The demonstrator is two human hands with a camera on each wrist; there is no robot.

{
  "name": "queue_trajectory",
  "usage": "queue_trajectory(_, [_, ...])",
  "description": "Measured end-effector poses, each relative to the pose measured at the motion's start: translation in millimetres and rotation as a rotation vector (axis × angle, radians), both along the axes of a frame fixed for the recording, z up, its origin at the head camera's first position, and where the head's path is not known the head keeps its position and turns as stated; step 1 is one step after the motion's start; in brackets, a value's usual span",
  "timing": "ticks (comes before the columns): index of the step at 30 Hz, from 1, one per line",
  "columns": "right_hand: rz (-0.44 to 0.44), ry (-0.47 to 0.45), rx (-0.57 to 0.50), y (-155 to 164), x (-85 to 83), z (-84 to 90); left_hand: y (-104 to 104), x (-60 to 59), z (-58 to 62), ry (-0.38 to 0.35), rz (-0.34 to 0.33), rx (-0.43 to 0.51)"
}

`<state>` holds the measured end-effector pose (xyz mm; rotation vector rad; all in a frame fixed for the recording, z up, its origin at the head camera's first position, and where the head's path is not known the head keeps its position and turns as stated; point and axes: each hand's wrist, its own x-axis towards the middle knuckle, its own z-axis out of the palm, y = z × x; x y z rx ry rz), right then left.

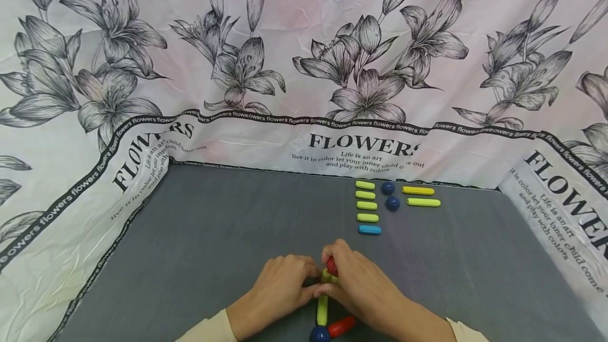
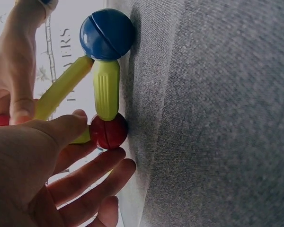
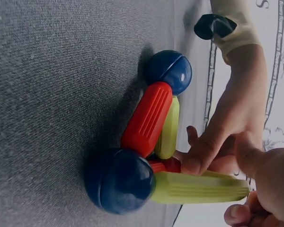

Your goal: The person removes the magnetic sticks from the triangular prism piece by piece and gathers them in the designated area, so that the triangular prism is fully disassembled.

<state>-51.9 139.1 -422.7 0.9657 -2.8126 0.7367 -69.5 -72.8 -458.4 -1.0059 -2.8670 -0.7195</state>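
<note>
- Right hand (image 1: 363, 286) grasps the top red ball (image 1: 332, 266) of the frame (image 1: 322, 309), at near centre.
- Left hand (image 1: 280, 282) pinches a green rod (image 2: 83, 136) beside the lower red ball (image 2: 109, 131).
- Nearest, a blue ball (image 1: 320, 333) touches a red rod (image 1: 341, 326).
- Far right of the hands lie four short rods (image 1: 366, 205), a blue rod (image 1: 369, 230), two spare balls (image 1: 392, 203), two long rods (image 1: 424, 202).

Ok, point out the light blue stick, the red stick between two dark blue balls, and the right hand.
Light blue stick (image 1: 369, 230): head view, middle of its length.
Red stick (image 3: 147, 119): right wrist view, middle of its ribbed side.
Right hand (image 1: 359, 285): head view, back of the hand.
</note>
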Motion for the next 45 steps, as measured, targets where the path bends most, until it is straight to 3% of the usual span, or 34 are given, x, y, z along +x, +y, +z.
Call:
queue_trajectory(3, [-0.01,-0.015,-0.043,6,0.8,1.7,0,0.2,-0.3,-0.018,-0.003,0.015])
queue_trajectory(11, [-0.033,0.056,-0.1,29,-2.9,7.0,0,-0.1,-0.9,-0.034,-0.002,0.051])
queue_trajectory(24, [-0.26,0.155,-0.108,96,-35.5,-9.8,0,-0.2,1.4,-0.069,-0.008,0.044])
queue_trajectory(36, [-0.364,0.241,0.016,142,-70.0,-22.0,0,-1.7,2.8,-0.078,-0.013,0.053])
queue_trajectory(45, [-0.383,0.194,0.067,152,-82.4,-32.6,1,-0.8,0.4,-0.09,-0.016,0.054])
